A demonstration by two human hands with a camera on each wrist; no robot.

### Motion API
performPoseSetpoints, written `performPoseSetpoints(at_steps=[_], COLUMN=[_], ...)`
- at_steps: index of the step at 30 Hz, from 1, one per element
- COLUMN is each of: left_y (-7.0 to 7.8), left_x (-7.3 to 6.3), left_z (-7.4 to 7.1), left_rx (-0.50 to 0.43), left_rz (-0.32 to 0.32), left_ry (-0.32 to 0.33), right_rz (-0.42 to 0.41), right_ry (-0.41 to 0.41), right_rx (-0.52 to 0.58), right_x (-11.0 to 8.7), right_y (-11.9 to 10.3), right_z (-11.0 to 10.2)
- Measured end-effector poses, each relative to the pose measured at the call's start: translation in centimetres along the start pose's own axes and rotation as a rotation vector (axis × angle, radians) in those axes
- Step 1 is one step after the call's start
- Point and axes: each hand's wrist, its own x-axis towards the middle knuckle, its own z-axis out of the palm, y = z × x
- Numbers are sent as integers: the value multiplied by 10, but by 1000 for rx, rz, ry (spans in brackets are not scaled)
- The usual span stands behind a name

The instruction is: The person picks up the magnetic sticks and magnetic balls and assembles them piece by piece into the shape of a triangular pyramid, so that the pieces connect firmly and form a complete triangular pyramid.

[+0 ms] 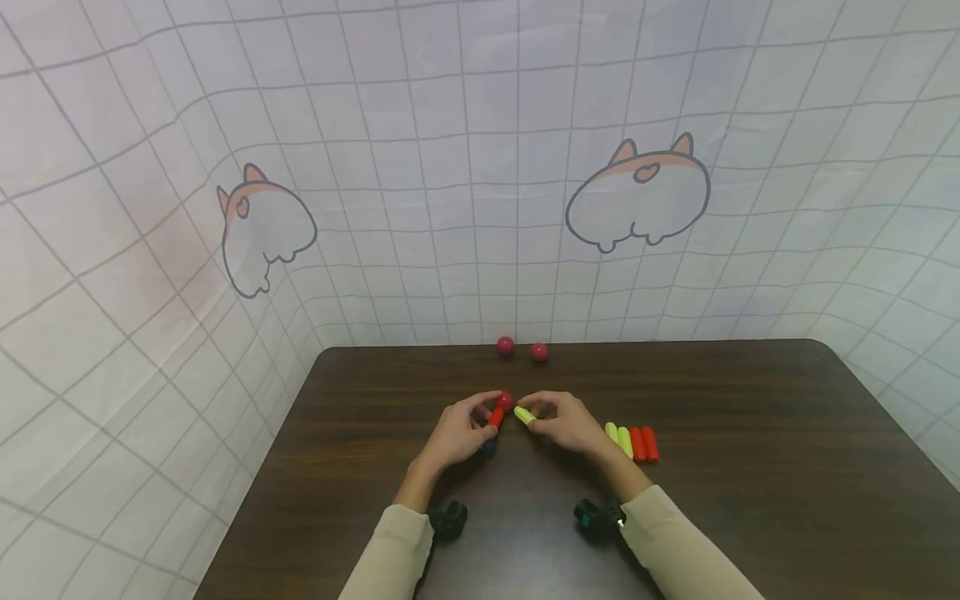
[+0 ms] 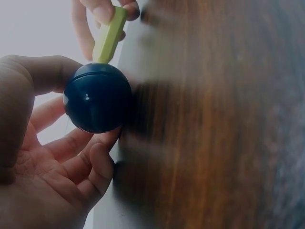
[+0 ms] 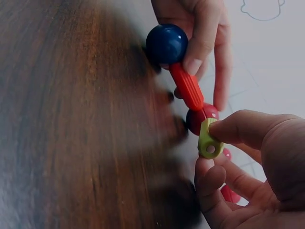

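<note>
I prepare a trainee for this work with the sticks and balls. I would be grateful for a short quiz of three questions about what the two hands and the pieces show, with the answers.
1. Which hand pinches the yellow-green stick?
2. True or false: the blue ball lies apart from every stick.
3. Fill in: in the row of four sticks, two are yellow-green and two are ____.

Key
1. The right hand.
2. False: the blue ball is at one end of the red stick in the left hand.
3. Red.
</note>
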Motion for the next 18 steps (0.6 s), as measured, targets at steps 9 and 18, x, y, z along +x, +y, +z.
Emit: performPoseSetpoints(at_steps=[9,18], left_y=[1,3], left_x=[0,-2], left_z=[1,1], left_rx=[2,1], left_rz=[12,10], left_ry=[-9,-15], right_rz=[0,25], right_ry=[26,29], right_rx=[-12,-1], right_x=[4,5], right_y=[1,3], right_z=[5,8])
